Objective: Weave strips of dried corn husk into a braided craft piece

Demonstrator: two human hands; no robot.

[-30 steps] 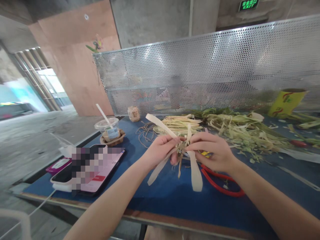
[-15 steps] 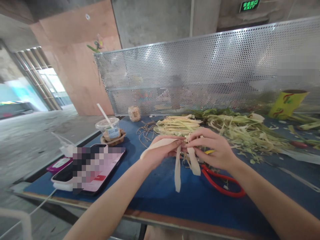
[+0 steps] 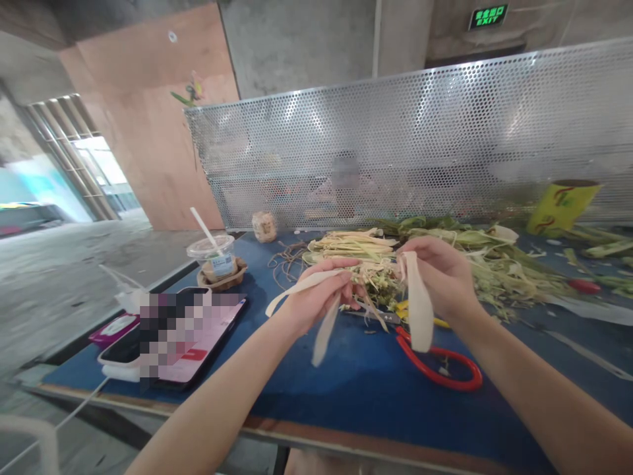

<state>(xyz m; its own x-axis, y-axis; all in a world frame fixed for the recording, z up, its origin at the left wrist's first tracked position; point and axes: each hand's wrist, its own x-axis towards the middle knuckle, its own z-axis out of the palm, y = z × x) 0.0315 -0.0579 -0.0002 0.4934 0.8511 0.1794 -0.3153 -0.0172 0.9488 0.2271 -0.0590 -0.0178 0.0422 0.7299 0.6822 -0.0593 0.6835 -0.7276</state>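
Observation:
My left hand (image 3: 316,300) is closed on pale corn husk strips (image 3: 324,336); one hangs below the fingers and another lies back over the wrist. To its right, my right hand (image 3: 442,274) pinches a separate husk strip (image 3: 420,316), which dangles broad and flat. A gap parts the two hands. Behind and between them lies a heap of shredded husk bits (image 3: 380,280). Under the right hand rest scissors with a red handle loop (image 3: 445,382); their blades are partly covered by scraps. Something yellow beside the scissors is partly hidden by the hanging strip.
A bundle of pale husks (image 3: 346,243) and brown cord (image 3: 287,260) lie beyond my hands. Loose green husks (image 3: 509,274) and a yellow can (image 3: 564,208) are at right. At left are a drink cup (image 3: 212,254), a tablet (image 3: 212,349) and a phone. A perforated metal screen (image 3: 395,138) closes the back.
My hands have moved apart, the right one shifting right and slightly up with a husk strip. The strip hanging from the left hand has swung left. The husk heap between them now shows.

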